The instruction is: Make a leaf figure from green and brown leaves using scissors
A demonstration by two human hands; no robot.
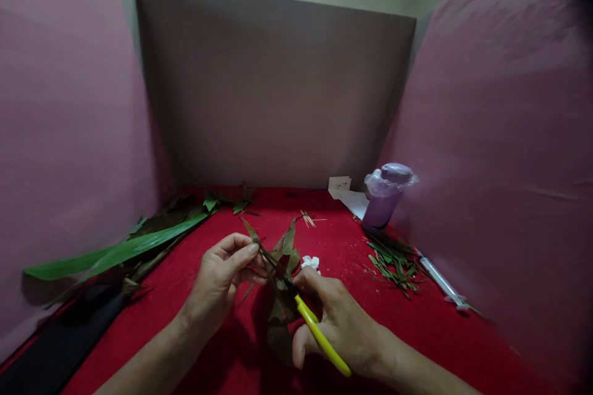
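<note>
My left hand (229,268) pinches a narrow brownish-green dried leaf (251,231) between thumb and fingertips. My right hand (340,315) is closed around yellow-handled pliers (319,333). Their dark head points up and left, at the lower part of the leaf held by my left hand; whether the jaws touch it I cannot tell. Behind and below the pliers, more brown-green leaves (290,241) stand and hang in a bunch, partly covered by my hands. A crumpled white tissue (310,263) lies just beyond my right fingers.
Long green leaves (125,253) and dried ones lie along the left wall, near a dark strip (65,333). Several toothpicks (308,218) lie further back. On the right are a purple bottle (382,207) with plastic wrap, cut leaf pieces (396,262), a syringe (440,281) and white paper (354,202).
</note>
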